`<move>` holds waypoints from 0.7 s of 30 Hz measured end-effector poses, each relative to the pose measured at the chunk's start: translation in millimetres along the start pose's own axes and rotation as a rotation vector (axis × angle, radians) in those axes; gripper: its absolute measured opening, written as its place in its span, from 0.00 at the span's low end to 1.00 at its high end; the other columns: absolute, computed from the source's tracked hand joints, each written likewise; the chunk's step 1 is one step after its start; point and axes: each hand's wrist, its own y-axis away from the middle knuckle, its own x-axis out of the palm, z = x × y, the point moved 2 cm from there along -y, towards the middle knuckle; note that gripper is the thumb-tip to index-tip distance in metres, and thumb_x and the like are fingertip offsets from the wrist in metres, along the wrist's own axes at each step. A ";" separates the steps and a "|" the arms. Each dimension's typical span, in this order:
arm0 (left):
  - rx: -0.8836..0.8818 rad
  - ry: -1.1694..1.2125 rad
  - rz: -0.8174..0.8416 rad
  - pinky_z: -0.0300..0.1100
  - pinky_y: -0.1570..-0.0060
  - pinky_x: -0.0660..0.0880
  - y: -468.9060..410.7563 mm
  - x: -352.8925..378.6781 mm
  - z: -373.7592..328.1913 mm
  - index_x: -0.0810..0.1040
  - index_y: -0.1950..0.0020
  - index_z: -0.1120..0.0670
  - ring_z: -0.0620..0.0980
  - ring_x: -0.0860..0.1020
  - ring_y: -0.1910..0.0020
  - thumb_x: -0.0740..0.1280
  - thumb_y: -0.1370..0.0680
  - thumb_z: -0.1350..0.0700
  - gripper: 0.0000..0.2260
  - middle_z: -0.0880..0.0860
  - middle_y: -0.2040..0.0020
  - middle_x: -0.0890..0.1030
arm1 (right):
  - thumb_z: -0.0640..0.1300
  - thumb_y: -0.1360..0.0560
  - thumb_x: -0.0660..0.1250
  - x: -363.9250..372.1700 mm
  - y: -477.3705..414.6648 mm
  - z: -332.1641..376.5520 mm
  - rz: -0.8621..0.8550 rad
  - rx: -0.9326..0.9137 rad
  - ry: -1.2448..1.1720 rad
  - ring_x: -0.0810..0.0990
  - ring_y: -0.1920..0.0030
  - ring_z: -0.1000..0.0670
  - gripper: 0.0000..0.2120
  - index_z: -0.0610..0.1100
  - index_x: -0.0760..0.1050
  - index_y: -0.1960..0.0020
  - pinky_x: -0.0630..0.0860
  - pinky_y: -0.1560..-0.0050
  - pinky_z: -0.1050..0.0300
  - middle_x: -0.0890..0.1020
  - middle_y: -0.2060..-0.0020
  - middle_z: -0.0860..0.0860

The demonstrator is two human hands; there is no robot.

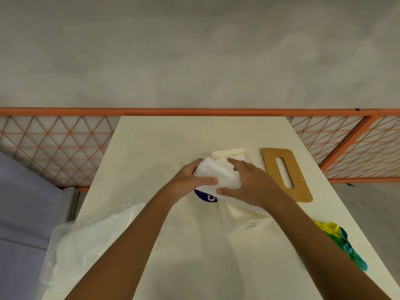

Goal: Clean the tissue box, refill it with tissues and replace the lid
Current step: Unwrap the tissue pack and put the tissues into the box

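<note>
White tissues [216, 172] were clamped between left hand [190, 180] and right hand [253, 187]; skewed, they might jam on the box [242, 215] rim.

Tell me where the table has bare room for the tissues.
Bare: on the table, the far strip behind the tissue box, and the near middle between plastic bag and colourful cloth. Crowded: the right, where the wooden lid lies by the box.
</note>
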 end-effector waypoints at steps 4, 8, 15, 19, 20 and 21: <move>-0.022 -0.021 -0.035 0.34 0.54 0.75 -1.6 1.7 -4.8 0.78 0.51 0.44 0.44 0.79 0.52 0.73 0.28 0.56 0.10 0.44 0.53 0.81 | 0.58 0.27 0.65 8.3 -6.7 -3.3 0.094 0.066 -0.106 0.75 0.44 0.49 0.28 0.48 0.64 0.32 0.70 0.47 0.56 0.75 0.38 0.49; 0.040 0.013 -0.128 0.32 0.59 0.75 -7.9 0.7 -24.0 0.77 0.50 0.45 0.41 0.78 0.56 0.72 0.27 0.55 0.09 0.43 0.55 0.80 | 0.51 0.25 0.65 -6.7 -6.0 -15.7 0.095 0.107 -0.293 0.73 0.53 0.51 0.19 0.47 0.72 0.36 0.68 0.52 0.60 0.79 0.43 0.47; -0.033 0.196 -0.248 0.41 0.41 0.72 -29.6 1.4 -32.7 0.69 0.35 0.50 0.47 0.76 0.47 0.70 0.26 0.49 0.22 0.47 0.45 0.77 | 0.49 0.28 0.69 -38.3 -2.1 -38.0 0.024 0.234 -0.762 0.78 0.59 0.56 0.05 0.53 0.73 0.56 0.72 0.64 0.64 0.79 0.59 0.57; -0.223 0.278 0.066 0.47 0.38 0.74 -29.9 22.3 -18.9 0.75 0.38 0.54 0.54 0.79 0.44 0.68 0.24 0.53 0.16 0.54 0.43 0.80 | 0.47 0.30 0.71 -33.9 -11.2 -49.4 0.024 0.361 -0.957 0.81 0.54 0.49 0.09 0.49 0.76 0.51 0.76 0.60 0.56 0.82 0.54 0.51; -0.222 0.273 0.078 0.47 0.39 0.74 -30.8 26.4 -15.7 0.75 0.37 0.55 0.54 0.80 0.44 0.68 0.24 0.55 0.15 0.54 0.42 0.80 | 0.47 0.30 0.71 -30.4 -13.1 -51.4 0.029 0.387 -0.974 0.81 0.54 0.48 0.09 0.48 0.76 0.52 0.76 0.61 0.56 0.82 0.54 0.50; -0.217 0.256 0.055 0.46 0.41 0.75 -32.5 29.4 -12.4 0.74 0.37 0.56 0.54 0.80 0.44 0.67 0.24 0.57 0.16 0.55 0.42 0.80 | 0.47 0.29 0.71 -26.0 -15.0 -53.4 0.038 0.410 -0.981 0.81 0.55 0.48 0.09 0.47 0.76 0.52 0.76 0.61 0.56 0.82 0.54 0.50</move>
